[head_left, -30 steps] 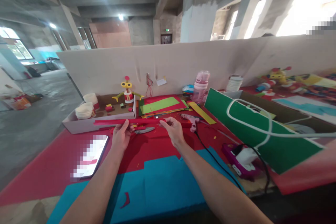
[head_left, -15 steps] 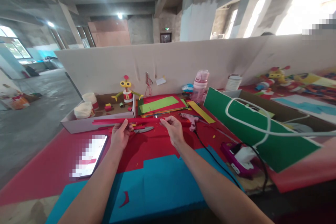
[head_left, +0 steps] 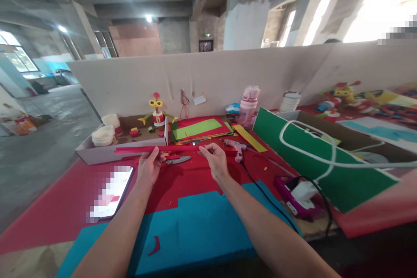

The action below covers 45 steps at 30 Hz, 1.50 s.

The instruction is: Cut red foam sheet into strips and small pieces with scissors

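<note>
A long, narrow red strip (head_left: 179, 149) is stretched level between my two hands above the red table cover (head_left: 169, 182). My left hand (head_left: 150, 165) pinches it left of its middle, and its free end sticks out to the left. At the strip's right end, my right hand (head_left: 213, 160) grips it between thumb and fingers. Scissors (head_left: 178, 160) lie on the table just beyond and below the strip, their handles partly hidden by my left hand. A pink glue gun (head_left: 237, 149) rests right of my right hand.
Blue sheets (head_left: 202, 221) cover the near edge. A phone (head_left: 114, 193) lies left, below a box (head_left: 120, 147) with cups and a yellow figure (head_left: 156, 110). Right are a purple power strip (head_left: 296, 200), cables and a green board (head_left: 312, 156). Behind stands a pink bottle (head_left: 249, 104).
</note>
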### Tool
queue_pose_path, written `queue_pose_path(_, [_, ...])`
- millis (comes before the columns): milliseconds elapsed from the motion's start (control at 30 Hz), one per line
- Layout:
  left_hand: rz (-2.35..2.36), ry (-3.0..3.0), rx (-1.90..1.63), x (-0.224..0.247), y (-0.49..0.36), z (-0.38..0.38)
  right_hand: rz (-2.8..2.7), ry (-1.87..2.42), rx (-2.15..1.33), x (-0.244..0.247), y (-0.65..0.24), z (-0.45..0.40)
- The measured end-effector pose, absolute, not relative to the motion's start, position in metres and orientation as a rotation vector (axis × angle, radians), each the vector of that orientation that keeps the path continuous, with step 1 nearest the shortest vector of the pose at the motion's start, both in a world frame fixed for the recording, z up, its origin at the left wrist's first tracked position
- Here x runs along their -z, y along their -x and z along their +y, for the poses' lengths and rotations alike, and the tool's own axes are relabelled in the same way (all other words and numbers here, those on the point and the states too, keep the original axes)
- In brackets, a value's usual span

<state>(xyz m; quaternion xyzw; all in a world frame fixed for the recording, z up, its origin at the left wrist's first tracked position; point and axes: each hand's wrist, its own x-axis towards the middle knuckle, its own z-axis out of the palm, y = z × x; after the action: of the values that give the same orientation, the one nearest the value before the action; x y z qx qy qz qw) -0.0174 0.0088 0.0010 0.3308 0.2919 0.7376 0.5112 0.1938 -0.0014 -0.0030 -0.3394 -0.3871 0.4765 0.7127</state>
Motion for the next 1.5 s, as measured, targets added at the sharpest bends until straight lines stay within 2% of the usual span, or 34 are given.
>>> queue_pose_path(1167, [0.734, -0.812, -1.766, -0.0017, 0.0178, 0.0077, -0.862, 0.725, -1.016, 0.005, -0.1952, 0.0005])
queue_pose_path(1500, [0.744, -0.84, -1.753, 0.0004, 0.0188, 0.0085, -0.866, 0.764, -1.104, 0.0049, -0.1972, 0.0007])
